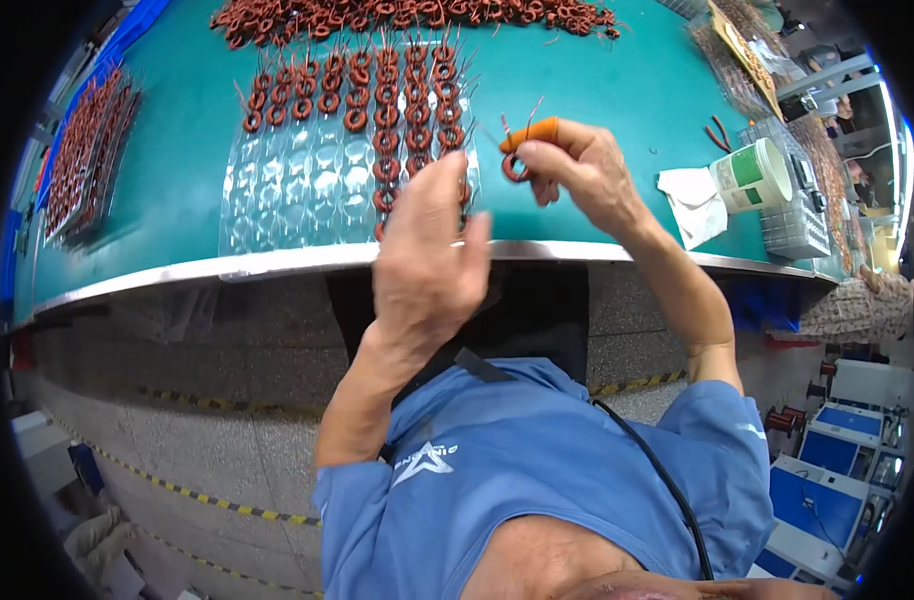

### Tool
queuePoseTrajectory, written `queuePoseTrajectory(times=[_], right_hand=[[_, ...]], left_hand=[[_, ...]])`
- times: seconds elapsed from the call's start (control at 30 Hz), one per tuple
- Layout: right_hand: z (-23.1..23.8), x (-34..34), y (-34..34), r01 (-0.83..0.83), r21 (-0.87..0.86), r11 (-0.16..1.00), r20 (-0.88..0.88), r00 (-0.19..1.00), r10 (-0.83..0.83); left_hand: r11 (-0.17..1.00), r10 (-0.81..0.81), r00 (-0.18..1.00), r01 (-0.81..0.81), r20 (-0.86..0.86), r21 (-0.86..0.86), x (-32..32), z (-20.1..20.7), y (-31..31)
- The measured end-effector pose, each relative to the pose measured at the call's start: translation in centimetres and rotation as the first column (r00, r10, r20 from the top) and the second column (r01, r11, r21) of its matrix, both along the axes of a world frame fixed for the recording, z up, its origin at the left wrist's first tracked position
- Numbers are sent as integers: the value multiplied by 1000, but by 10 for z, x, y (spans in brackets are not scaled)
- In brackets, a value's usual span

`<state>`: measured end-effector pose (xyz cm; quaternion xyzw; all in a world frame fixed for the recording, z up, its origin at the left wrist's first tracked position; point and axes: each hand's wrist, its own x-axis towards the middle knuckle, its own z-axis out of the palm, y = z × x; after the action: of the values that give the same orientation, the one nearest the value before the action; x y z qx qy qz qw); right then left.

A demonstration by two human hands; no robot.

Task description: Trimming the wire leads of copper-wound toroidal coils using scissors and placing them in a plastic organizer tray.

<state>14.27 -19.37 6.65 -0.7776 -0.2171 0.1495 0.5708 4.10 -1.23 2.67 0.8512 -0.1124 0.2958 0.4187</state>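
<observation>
Glossy transparent plastic tray (295, 190), smooth tabletop (177, 150), matt cloth shirt (567, 450), wire-wound ring (508, 172)

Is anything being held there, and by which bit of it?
Yes: the right grip pinches a reddish-brown ring by its upper edge. The left grip looks open, with nothing visible in it.

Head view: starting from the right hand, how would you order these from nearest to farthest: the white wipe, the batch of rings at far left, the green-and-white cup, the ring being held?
From the right hand:
1. Held ring: at its fingertips.
2. White wipe: to its right.
3. Green-and-white cup: farther right.
4. Batch of rings: far left.
</observation>
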Motion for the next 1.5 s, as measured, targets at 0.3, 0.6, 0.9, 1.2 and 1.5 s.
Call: queuePoseTrajectory(times=[0.3, 0.6, 0.9, 1.2, 1.5], right_hand=[[-12, -56, 7, -114, 160, 981, -17, 993, 118], [-19, -81, -2, 43, -272, 961, 596, 792, 133], [-14, -69, -4, 81, -11, 997, 649, 759, -55], [-40, -77, -5, 134, 241, 961, 48, 988, -150], [-43, -85, -11, 235, 11, 972, 949, 302, -84]], left_hand=[[994, -105, 991, 101, 88, 52, -10, -5, -23], [595, -347, 922, 77, -170, -800, -7, -18, -16], [340, -606, 775, 48, -180, -939, -14, -12, -14], [797, -496, 831, 320, -251, -512, -38, -14, -12], [949, -258, 962, 234, -92, -213, -35, -14, -13]])
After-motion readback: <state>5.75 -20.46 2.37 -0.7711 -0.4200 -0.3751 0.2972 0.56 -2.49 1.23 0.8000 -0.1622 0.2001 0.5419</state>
